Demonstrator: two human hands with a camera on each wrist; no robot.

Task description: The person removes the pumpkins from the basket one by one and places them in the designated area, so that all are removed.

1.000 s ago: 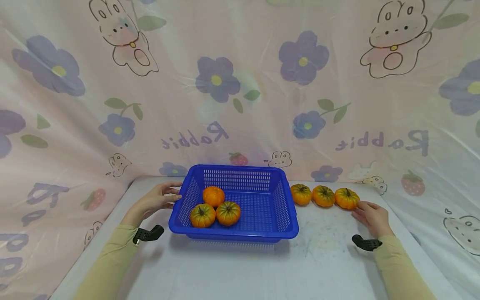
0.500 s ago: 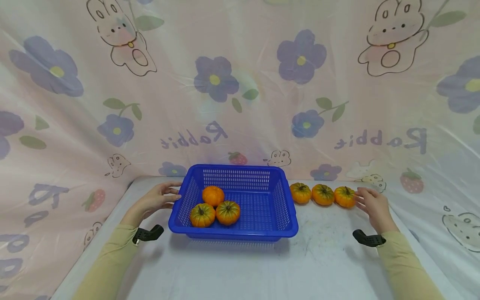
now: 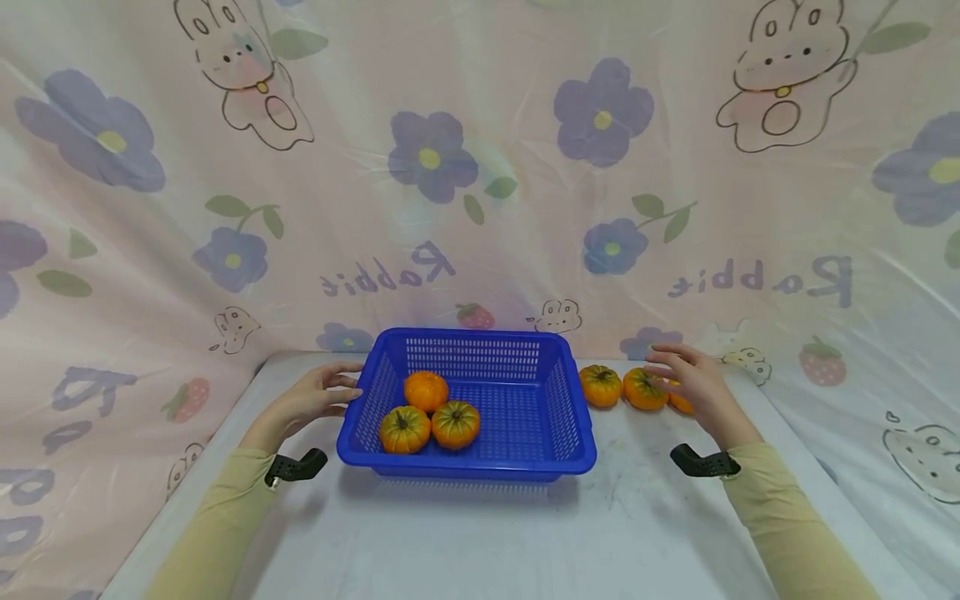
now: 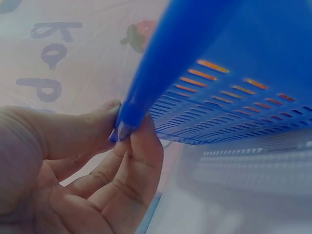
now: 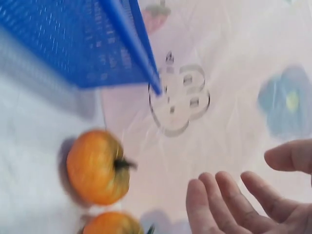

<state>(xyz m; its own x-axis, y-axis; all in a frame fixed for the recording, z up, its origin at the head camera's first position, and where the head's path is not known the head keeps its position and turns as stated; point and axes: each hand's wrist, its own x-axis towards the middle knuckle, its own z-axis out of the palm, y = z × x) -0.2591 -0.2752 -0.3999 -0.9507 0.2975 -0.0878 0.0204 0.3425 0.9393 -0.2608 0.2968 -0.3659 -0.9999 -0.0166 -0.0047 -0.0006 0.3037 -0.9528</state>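
A blue plastic basket [image 3: 468, 468] with slotted walls stands mid-table. Inside, at its left, sit three small pumpkins: a plain orange one [image 3: 426, 392] behind two with greenish tops, the left one [image 3: 405, 431] and the right one [image 3: 456, 425]. My left hand [image 3: 303, 398] pinches the basket's left rim between thumb and fingers, as the left wrist view shows. My right hand [image 3: 699, 385], fingers spread and holding nothing, hovers over the right end of a row of three pumpkins. It partly covers the rightmost pumpkin [image 3: 681, 403], beside the middle pumpkin [image 3: 643, 392].
The row's leftmost pumpkin [image 3: 600, 387] sits close by the basket's right wall. A white table [image 3: 480, 542] carries everything. Behind it hangs a printed curtain [image 3: 510, 250] with rabbits and flowers.
My right hand has let go of the rightmost pumpkin, risen, and moved left over the row. My left hand stays at the basket rim, and the pumpkins keep their places.
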